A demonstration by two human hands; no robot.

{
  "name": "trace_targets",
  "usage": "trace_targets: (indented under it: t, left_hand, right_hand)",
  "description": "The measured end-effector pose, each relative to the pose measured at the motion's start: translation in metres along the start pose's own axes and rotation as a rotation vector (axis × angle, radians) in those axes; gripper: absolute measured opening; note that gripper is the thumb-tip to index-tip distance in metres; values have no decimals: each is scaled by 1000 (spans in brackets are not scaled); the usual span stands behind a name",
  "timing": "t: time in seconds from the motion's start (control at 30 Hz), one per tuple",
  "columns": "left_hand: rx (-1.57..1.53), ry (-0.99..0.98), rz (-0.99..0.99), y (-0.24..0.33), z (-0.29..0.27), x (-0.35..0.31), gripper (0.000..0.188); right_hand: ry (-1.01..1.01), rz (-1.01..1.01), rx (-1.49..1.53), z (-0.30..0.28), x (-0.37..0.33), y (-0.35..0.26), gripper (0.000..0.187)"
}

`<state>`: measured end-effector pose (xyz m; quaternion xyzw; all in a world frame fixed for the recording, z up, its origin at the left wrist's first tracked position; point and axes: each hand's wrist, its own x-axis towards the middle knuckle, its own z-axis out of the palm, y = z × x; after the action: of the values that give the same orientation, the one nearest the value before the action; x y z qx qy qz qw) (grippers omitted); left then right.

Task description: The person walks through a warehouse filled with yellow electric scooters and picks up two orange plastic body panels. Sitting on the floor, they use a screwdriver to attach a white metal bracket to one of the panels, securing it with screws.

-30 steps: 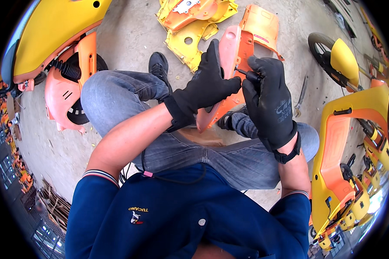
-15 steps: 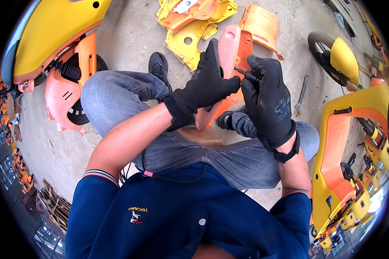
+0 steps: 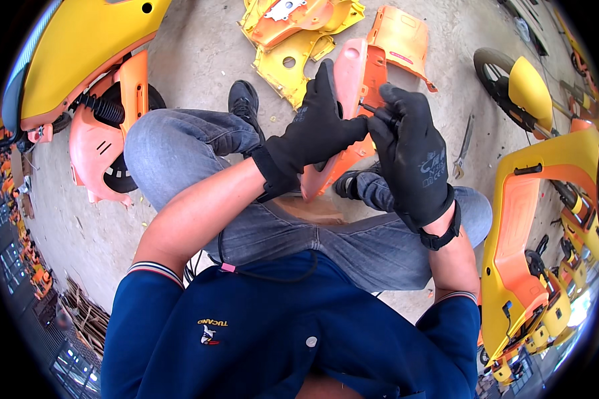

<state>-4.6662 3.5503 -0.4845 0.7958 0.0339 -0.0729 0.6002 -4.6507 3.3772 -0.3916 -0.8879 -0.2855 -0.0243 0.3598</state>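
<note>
A pale orange plastic body panel (image 3: 355, 73) stands tilted between my knees, its lower end near my lap. My left hand (image 3: 313, 133), in a black glove, grips the panel from its left side. My right hand (image 3: 411, 156), also in a black glove, holds a thin dark tool (image 3: 368, 108) whose tip touches the panel's right edge. I am seated on the concrete floor in jeans and a blue jacket, with my black shoe (image 3: 245, 100) beyond my left knee.
Loose yellow and orange panels (image 3: 299, 33) lie on the floor ahead. A yellow and orange scooter body (image 3: 86, 60) is at the left, another scooter frame (image 3: 519, 219) at the right. A wheel with a yellow fender (image 3: 519, 83) and a hand tool (image 3: 464, 143) lie at the right.
My hands and the panel have stayed nearly still; the right hand has shifted very slightly at the panel's edge.
</note>
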Motion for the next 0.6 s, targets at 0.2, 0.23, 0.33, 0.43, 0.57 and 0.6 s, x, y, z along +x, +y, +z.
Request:
trace_targets:
  t: [0.2,0.23,0.33,0.43,0.57,0.6]
  left_hand:
    - [-27,-4,39,6,-3,0,122]
    - [-10,20,62,-1,0,-1,122]
    - [-12,16,46,-2,0,-1,122]
    - [-26,6,25,-3,1,0,123]
    - [-4,-7,-9,2,-1,0,124]
    - [-46,-8,-28,2,-1,0,124]
  right_hand:
    - [-4,67,39,0,0,-4,43]
    - [-6,53,81,0,0,-5,43]
    - [13,-70,1,1,2,4,41]
    - [24,-128,-26,3,1,9,39]
    - [7,-11,-64,1,-2,1,37]
    - [3,13,-73,1,-2,1,37]
